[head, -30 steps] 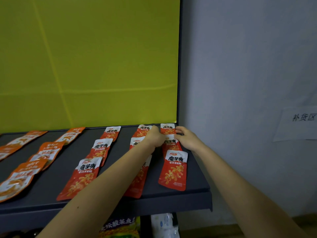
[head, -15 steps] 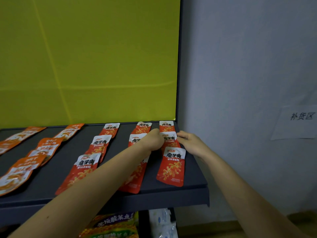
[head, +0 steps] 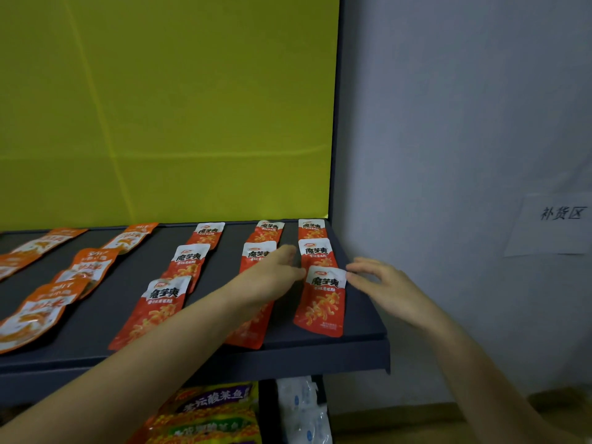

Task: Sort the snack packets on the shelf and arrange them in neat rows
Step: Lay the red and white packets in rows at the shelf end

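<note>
Your left hand [head: 272, 277] and right hand [head: 381, 283] bracket the front red packet [head: 321, 302] at the right end of the shelf [head: 365, 325], and every place below is given from that packet. Behind it, two more packets of the same kind line up toward the back. To its left stand two further columns of red packets [head: 163, 302], each three deep and fairly straight, so I judge the red sorting nearly finished. Far to its left the orange packets [head: 86, 267] lie slanted and overlap one another, and those rows look like the work still to do. Your left hand is open, fingers straight and close together. It lies flat across the column just left of the front red packet, with its fingertips at that packet's upper left corner. Your right hand is open too, fingers loosely spread, with its fingertips at the upper right corner. I cannot tell whether they touch the foil or hover just off it. Neither hand grips anything.
</note>
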